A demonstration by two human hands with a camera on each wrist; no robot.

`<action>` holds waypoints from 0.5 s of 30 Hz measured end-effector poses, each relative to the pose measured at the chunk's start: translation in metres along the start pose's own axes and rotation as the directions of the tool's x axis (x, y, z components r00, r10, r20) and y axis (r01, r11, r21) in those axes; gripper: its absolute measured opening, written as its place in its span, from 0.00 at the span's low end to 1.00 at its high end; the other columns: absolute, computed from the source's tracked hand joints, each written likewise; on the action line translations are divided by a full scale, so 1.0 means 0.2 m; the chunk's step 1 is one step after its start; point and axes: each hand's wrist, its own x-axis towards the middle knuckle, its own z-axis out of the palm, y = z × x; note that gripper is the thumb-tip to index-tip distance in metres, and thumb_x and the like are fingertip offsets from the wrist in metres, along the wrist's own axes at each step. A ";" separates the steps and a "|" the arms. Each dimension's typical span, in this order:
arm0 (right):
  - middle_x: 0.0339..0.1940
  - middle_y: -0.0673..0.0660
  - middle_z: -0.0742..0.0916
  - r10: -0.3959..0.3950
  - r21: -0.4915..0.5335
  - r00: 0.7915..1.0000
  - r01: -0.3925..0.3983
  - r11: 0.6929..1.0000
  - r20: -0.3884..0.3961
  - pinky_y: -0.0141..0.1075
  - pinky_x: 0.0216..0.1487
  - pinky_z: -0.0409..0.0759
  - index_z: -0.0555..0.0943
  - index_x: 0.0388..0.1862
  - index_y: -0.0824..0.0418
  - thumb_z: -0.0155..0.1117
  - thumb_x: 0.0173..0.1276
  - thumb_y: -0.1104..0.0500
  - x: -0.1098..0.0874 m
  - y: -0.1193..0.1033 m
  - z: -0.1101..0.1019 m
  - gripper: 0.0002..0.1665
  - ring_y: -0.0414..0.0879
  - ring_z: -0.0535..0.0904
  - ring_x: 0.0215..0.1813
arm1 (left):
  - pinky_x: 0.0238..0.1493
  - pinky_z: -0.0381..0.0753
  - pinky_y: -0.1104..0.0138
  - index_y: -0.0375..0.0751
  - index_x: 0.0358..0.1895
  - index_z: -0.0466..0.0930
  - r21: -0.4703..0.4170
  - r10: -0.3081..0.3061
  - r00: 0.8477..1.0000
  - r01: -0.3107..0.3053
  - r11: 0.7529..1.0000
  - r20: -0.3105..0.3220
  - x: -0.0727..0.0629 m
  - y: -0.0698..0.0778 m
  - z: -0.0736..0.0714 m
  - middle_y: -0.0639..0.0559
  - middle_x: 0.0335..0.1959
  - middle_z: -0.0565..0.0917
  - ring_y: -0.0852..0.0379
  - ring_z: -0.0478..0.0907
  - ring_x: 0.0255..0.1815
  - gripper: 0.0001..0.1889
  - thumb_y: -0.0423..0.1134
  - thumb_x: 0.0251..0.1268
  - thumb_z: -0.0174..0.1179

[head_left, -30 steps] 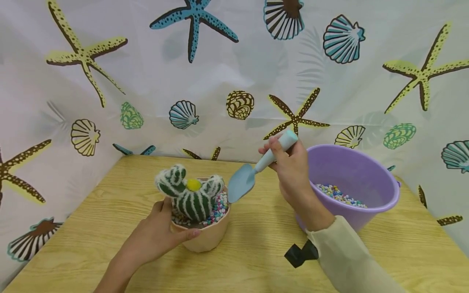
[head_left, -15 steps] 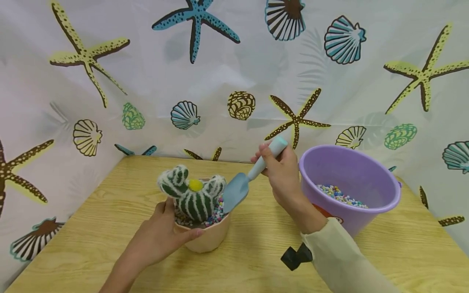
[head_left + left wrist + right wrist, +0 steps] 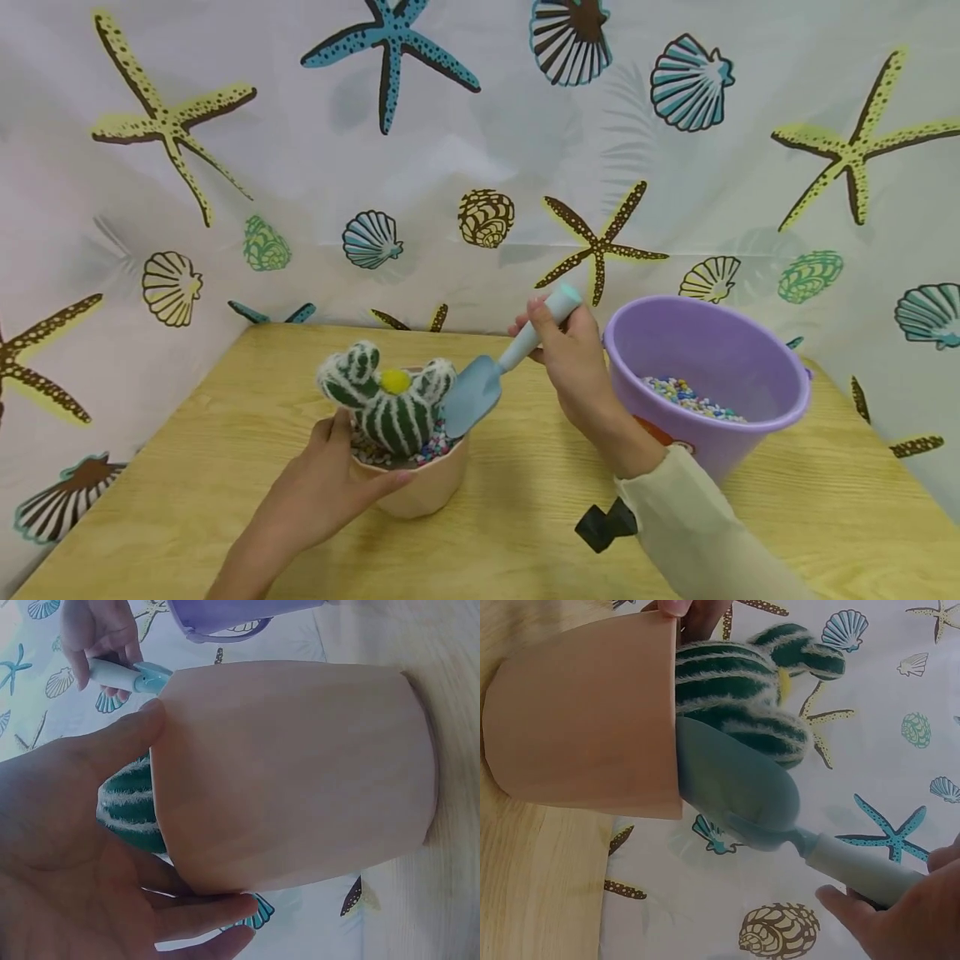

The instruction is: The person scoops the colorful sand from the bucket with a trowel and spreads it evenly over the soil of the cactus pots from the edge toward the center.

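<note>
A toy cactus [image 3: 395, 421], green with fuzzy white stripes and a yellow top, stands in a peach flowerpot [image 3: 423, 492]. Colourful pebbles [image 3: 433, 450] surround it inside the pot. My left hand [image 3: 322, 483] holds the pot on its left side, thumb across the front near the rim and fingers round the back. In my right hand [image 3: 573, 358] is the handle of a light blue trowel [image 3: 472, 396]. Its blade tilts down over the pot's right rim, beside the cactus; the right wrist view shows the tip [image 3: 697, 742] dipping behind the rim, where it is hidden.
A purple bucket [image 3: 705, 312] with more colourful pebbles [image 3: 690, 398] in its bottom stands to the right, close to my right forearm. Both rest on a wood-grain table [image 3: 517, 517]. Behind hangs a white cloth [image 3: 435, 158] printed with starfish and shells.
The trowel has moved left and down, from beside the pot to over its rim with the tip at the pebbles. My left hand has stayed on the pot.
</note>
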 end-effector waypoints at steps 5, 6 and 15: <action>0.38 0.57 0.79 0.046 -0.049 0.997 -0.044 0.998 0.059 0.51 0.57 0.77 0.68 0.47 0.67 0.46 0.76 0.63 0.01 -0.03 -0.03 0.08 0.51 0.80 0.48 | 0.55 0.71 0.39 0.23 0.73 0.38 0.001 0.002 1.000 -0.001 1.000 -0.015 -0.01 -0.02 -0.01 0.20 0.69 0.52 0.25 0.62 0.65 0.61 0.71 0.56 0.54; 0.39 0.57 0.79 0.050 -0.050 0.997 -0.047 0.998 0.056 0.51 0.57 0.77 0.68 0.47 0.67 0.45 0.76 0.63 0.01 -0.03 -0.04 0.08 0.51 0.80 0.48 | 0.54 0.71 0.39 0.23 0.73 0.40 0.009 0.003 1.000 -0.003 1.000 -0.022 -0.01 -0.02 -0.01 0.21 0.69 0.52 0.25 0.62 0.65 0.60 0.71 0.56 0.54; 0.39 0.56 0.78 0.015 -0.012 1.000 -0.015 1.000 0.015 0.44 0.54 0.80 0.65 0.47 0.65 0.43 0.77 0.63 0.02 -0.06 -0.13 0.06 0.44 0.80 0.43 | 0.48 0.75 0.46 0.29 0.70 0.51 -0.033 0.007 0.991 -0.011 0.999 -0.133 -0.07 0.01 0.00 0.31 0.59 0.61 0.36 0.72 0.54 0.47 0.62 0.61 0.58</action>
